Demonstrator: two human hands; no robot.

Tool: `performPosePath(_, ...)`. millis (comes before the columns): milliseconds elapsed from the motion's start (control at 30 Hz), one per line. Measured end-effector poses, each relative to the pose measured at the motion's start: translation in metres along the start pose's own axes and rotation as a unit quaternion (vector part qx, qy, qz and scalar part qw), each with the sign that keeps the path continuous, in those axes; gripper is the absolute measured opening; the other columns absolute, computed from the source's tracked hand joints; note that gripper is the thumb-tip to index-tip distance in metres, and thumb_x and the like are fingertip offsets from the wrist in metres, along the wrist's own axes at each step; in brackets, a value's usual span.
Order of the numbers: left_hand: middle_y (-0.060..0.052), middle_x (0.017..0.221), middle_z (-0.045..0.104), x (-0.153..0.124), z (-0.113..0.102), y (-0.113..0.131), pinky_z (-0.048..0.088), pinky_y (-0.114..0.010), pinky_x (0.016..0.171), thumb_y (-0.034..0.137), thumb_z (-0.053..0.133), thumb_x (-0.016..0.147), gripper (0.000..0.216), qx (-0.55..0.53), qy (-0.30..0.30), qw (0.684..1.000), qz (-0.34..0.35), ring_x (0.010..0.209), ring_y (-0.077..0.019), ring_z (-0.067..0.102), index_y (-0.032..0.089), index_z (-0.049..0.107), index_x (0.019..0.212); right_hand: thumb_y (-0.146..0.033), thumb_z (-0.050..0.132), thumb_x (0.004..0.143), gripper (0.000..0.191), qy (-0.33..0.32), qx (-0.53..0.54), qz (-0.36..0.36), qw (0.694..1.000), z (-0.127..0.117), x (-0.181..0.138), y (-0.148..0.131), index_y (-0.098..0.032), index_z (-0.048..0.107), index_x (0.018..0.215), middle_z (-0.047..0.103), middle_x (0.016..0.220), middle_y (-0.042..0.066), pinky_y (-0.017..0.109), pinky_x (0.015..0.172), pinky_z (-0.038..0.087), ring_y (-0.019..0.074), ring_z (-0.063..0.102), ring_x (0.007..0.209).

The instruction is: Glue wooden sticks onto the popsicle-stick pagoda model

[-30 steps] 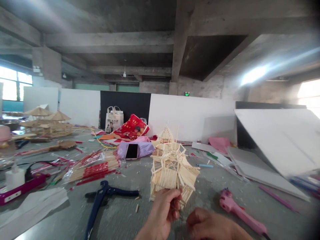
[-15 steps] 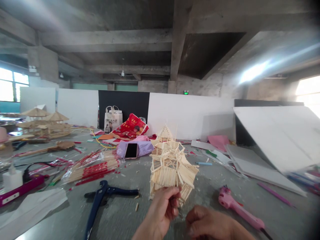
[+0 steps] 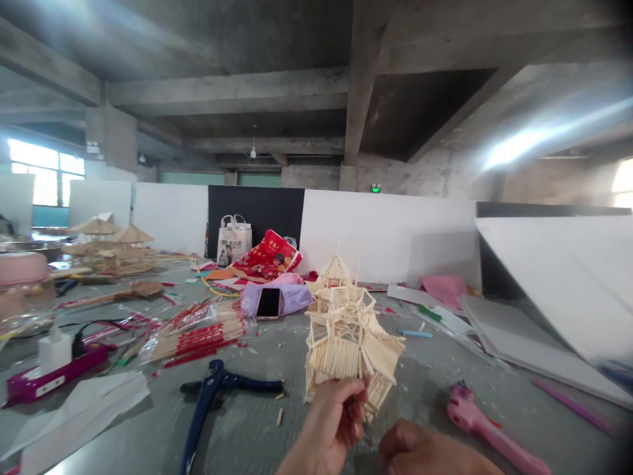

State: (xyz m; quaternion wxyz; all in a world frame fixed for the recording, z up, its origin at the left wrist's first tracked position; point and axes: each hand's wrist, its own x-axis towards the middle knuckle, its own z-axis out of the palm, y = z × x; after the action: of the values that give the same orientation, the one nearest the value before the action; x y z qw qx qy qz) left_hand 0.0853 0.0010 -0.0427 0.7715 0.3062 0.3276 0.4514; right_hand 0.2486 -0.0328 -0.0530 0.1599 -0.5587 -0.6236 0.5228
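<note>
Gripping the toothpick pagoda (image 3: pixel 349 343) upright in your left hand (image 3: pixel 329 425), you've got it up over the grey concrete floor (image 3: pixel 301 429)! Your right hand (image 3: pixel 425 452) curls just below, grip unclear; blue-handled cutters (image 3: pixel 247 383) lie nearby, white partitions (image 3: pixel 386 244) behind.

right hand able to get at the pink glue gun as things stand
Probably yes: the right hand looks empty, and the pink glue gun lies close to its right, with only bare grey surface between them.

No legible text. Tote bag (image 3: pixel 234 241) carries dark characters, red packet (image 3: pixel 267 256) carries print, green wall sign (image 3: pixel 376 188) glows: all too small to read.
</note>
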Motion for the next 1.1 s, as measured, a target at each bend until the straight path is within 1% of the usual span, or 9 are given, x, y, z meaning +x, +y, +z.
performPosePath(167, 0.002, 0.058, 0.050, -0.001, 0.001, 0.000, 0.027, -0.011, 0.032, 0.017, 0.057, 0.070, 0.018, 0.002, -0.001, 1.000, -0.003, 0.041, -0.0017, 0.040, 0.005, 0.064, 0.082, -0.025, 0.060, 0.060, 0.012, -0.004, -0.040, -0.031, 0.999, -0.001, -0.009, -0.011, -0.015, 0.060, 0.066, 0.044, 0.061, -0.004, 0.016, 0.049, 0.028, 0.0066, 0.041, 0.059)
performPosePath(267, 0.002, 0.058, 0.051, -0.003, 0.003, 0.001, 0.027, -0.010, 0.032, 0.015, 0.057, 0.071, 0.016, 0.002, 0.002, 1.000, 0.000, 0.040, -0.0015, 0.040, 0.005, 0.063, 0.082, -0.028, 0.064, 0.059, 0.015, 0.004, -0.049, -0.050, 0.998, -0.001, -0.018, -0.015, -0.016, 0.060, 0.068, 0.049, 0.069, -0.002, 0.017, 0.053, 0.031, 0.0086, 0.044, 0.067)
performPosePath(367, 0.002, 0.058, 0.051, -0.004, 0.004, 0.002, 0.029, -0.010, 0.031, 0.015, 0.057, 0.071, 0.018, 0.005, 0.005, 1.000, 0.000, 0.040, -0.0013, 0.040, 0.004, 0.063, 0.084, -0.027, 0.069, 0.053, 0.021, 0.006, -0.054, -0.059, 0.997, -0.002, -0.021, -0.015, -0.017, 0.060, 0.070, 0.053, 0.074, -0.002, 0.018, 0.056, 0.033, 0.0097, 0.046, 0.071)
performPosePath(500, 0.001, 0.061, 0.054, -0.004, 0.003, 0.002, 0.031, -0.010, 0.031, 0.014, 0.059, 0.071, 0.020, 0.001, 0.004, 1.000, -0.002, 0.041, -0.0016, 0.043, 0.003, 0.064, 0.086, -0.023, 0.066, 0.053, 0.022, 0.015, -0.035, -0.019, 0.999, -0.002, -0.012, -0.010, -0.017, 0.059, 0.073, 0.054, 0.068, -0.003, 0.016, 0.051, 0.032, 0.0074, 0.045, 0.062)
performPosePath(633, -0.002, 0.067, 0.058, -0.003, 0.002, 0.002, 0.035, -0.010, 0.032, 0.016, 0.059, 0.071, 0.022, -0.013, 0.002, 1.000, -0.005, 0.044, -0.0028, 0.048, 0.004, 0.065, 0.089, -0.024, 0.058, 0.058, 0.019, 0.029, -0.004, 0.014, 0.999, 0.002, -0.003, -0.003, -0.016, 0.058, 0.075, 0.045, 0.053, -0.006, 0.015, 0.040, 0.022, 0.0046, 0.038, 0.046)
performPosePath(733, -0.003, 0.070, 0.060, -0.004, 0.002, 0.004, 0.038, -0.011, 0.033, 0.015, 0.056, 0.072, 0.023, -0.022, -0.003, 1.000, -0.009, 0.046, -0.0033, 0.050, 0.004, 0.066, 0.089, -0.027, 0.056, 0.057, 0.023, 0.019, 0.020, 0.020, 0.999, 0.004, -0.002, 0.001, -0.015, 0.056, 0.076, 0.044, 0.051, -0.007, 0.014, 0.036, 0.018, 0.0031, 0.035, 0.040)
performPosePath(833, -0.003, 0.071, 0.060, -0.006, 0.002, 0.004, 0.039, -0.011, 0.033, 0.014, 0.055, 0.072, 0.022, -0.022, -0.002, 1.000, -0.011, 0.046, -0.0035, 0.051, 0.004, 0.066, 0.089, -0.029, 0.058, 0.055, 0.029, 0.004, 0.041, 0.020, 0.999, 0.005, -0.005, 0.000, -0.014, 0.055, 0.080, 0.049, 0.053, -0.006, 0.011, 0.036, 0.018, 0.0010, 0.031, 0.038)
performPosePath(1000, -0.001, 0.069, 0.058, -0.004, 0.001, 0.004, 0.037, -0.010, 0.033, 0.019, 0.059, 0.073, 0.023, -0.002, -0.002, 1.000, -0.014, 0.045, -0.0022, 0.049, 0.006, 0.066, 0.090, -0.029, 0.056, 0.056, 0.018, -0.035, 0.056, 0.018, 0.998, 0.004, -0.002, -0.002, -0.013, 0.055, 0.063, 0.051, 0.051, -0.003, 0.010, 0.033, 0.022, 0.0015, 0.035, 0.036)
performPosePath(1100, 0.000, 0.068, 0.056, -0.002, 0.002, 0.002, 0.033, -0.010, 0.034, 0.023, 0.059, 0.073, 0.023, 0.025, 0.000, 1.000, -0.015, 0.044, -0.0009, 0.046, 0.007, 0.064, 0.089, -0.030, 0.055, 0.057, 0.018, -0.053, 0.059, 0.018, 0.997, 0.003, 0.001, -0.001, -0.014, 0.057, 0.065, 0.053, 0.051, -0.003, 0.012, 0.028, 0.022, 0.0028, 0.037, 0.032)
